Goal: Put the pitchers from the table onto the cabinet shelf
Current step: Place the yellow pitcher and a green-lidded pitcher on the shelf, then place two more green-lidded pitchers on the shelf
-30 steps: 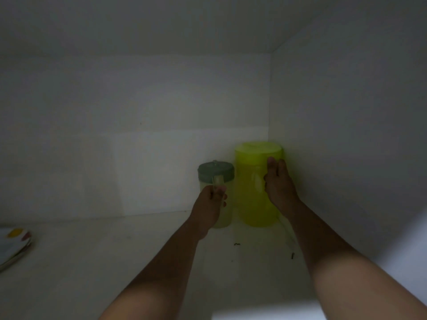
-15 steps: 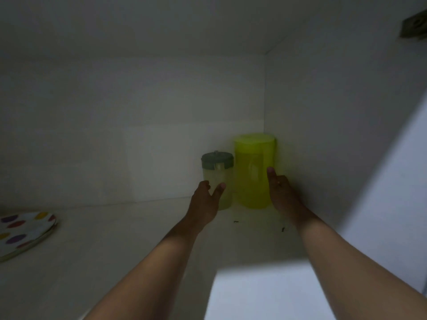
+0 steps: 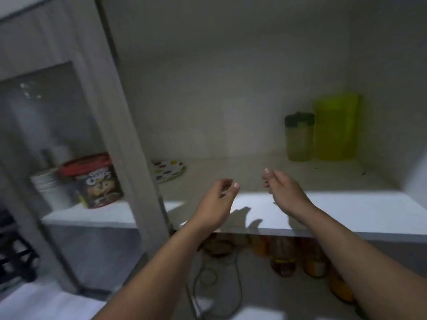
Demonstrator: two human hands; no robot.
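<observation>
Pitchers both stand upright on the cabinet shelf (image 3: 323, 211), tucked into its far right corner: the tall yellow-green pitcher (image 3: 336, 128) right against the side wall, and the smaller clear pitcher (image 3: 298, 139) with a dark green lid just to its left, the two touching or nearly so, it's hard to tell through the blur. Both hands hang in the air over the shelf's front edge, well apart from the pitchers. Left hand (image 3: 216, 204) is empty, fingers (image 3: 227, 184) loosely curled and spread, gripping nothing. Right hand (image 3: 283, 190) is empty too, fingers (image 3: 269, 177) relaxed and half open, pointing in toward the left hand. Over at the shelf's far left edge lies a plate with coloured dots (image 3: 167, 172). Behind the glass cabinet door (image 3: 69, 135) to the left sit a red-lidded tub (image 3: 97, 181) and a white container (image 3: 49, 188). Below the shelf, orange jars (image 3: 284, 255) show dimly.
</observation>
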